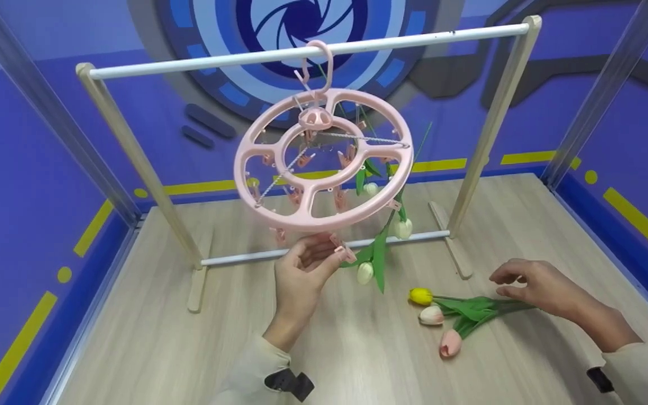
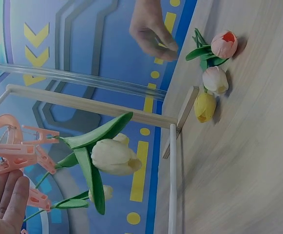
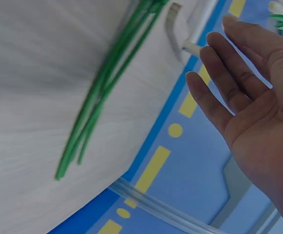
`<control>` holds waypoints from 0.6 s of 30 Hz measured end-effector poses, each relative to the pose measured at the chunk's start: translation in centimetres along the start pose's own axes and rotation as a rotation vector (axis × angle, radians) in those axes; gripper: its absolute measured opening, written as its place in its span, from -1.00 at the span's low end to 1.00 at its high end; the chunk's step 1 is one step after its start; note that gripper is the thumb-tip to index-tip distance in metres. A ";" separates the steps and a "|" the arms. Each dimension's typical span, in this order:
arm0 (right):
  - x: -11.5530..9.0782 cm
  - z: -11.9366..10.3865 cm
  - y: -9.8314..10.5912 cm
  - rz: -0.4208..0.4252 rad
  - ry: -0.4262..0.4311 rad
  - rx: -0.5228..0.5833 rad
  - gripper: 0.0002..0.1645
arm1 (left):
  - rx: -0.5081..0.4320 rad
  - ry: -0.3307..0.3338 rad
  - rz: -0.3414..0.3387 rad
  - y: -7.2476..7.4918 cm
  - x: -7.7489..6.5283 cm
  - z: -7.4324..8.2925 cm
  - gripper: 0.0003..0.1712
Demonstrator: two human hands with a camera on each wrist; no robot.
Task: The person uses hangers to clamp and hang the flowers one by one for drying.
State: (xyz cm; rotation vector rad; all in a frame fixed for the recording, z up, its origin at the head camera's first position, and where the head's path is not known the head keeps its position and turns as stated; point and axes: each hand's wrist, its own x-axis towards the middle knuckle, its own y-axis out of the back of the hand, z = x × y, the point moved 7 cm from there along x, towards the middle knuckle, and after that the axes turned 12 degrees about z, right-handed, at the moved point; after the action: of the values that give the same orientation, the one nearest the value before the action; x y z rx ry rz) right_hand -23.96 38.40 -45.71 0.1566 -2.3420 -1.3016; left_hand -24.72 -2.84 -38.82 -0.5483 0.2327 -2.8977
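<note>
My left hand [image 1: 300,273] is at the front edge of a pink round hanging dryer [image 1: 352,216]. Its thumb and fingers pinch a pink clothespin [image 2: 19,157] that hangs from the dryer's rim. White tulips hang upside down by their stems from other clips to the right, the nearest bloom [image 1: 365,273] just beside my left hand. My right hand [image 1: 543,284] hovers over the stems of three tulips on the table, its fingers loosely bent with nothing between them. Those blooms are a yellow tulip [image 1: 421,296], a whitish tulip [image 1: 431,315] and a pink tulip [image 1: 450,343].
The dryer's hook [image 1: 329,67] hangs over the white top bar [image 1: 211,63] of a wooden-legged rack. A lower white bar [image 1: 245,257] runs near the wood-grain table [image 1: 149,349]. Blue printed walls [image 1: 48,185] enclose the back and sides.
</note>
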 end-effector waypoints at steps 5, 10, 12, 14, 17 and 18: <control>-1.0 1.3 -0.8 -0.056 -0.045 0.006 -0.80 | 0.015 0.000 -0.003 0.0 0.0 0.0 -0.56; -1.8 2.3 -1.3 -0.049 -0.055 -0.001 -0.81 | 0.027 -0.009 -0.004 0.0 0.0 0.0 -0.57; -2.1 2.6 -1.4 -0.044 -0.053 -0.002 -0.79 | 0.028 -0.014 -0.004 0.1 0.0 0.1 -0.58; -2.2 2.9 -1.5 -0.035 -0.050 0.003 -0.77 | 0.028 -0.015 -0.003 0.1 0.1 0.0 -0.58; -2.5 3.2 -1.7 -0.018 -0.050 0.016 -0.76 | 0.025 -0.008 -0.005 0.0 0.0 0.1 -0.58; -2.6 3.3 -1.8 -0.015 -0.051 0.019 -0.76 | 0.027 -0.005 -0.007 0.0 0.0 0.1 -0.58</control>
State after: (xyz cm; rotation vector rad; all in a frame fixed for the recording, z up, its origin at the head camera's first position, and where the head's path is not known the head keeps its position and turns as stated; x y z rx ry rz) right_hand -23.33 40.78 -49.55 0.1484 -2.4011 -1.3050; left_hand -24.71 -2.89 -38.76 -0.5532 0.1907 -2.9015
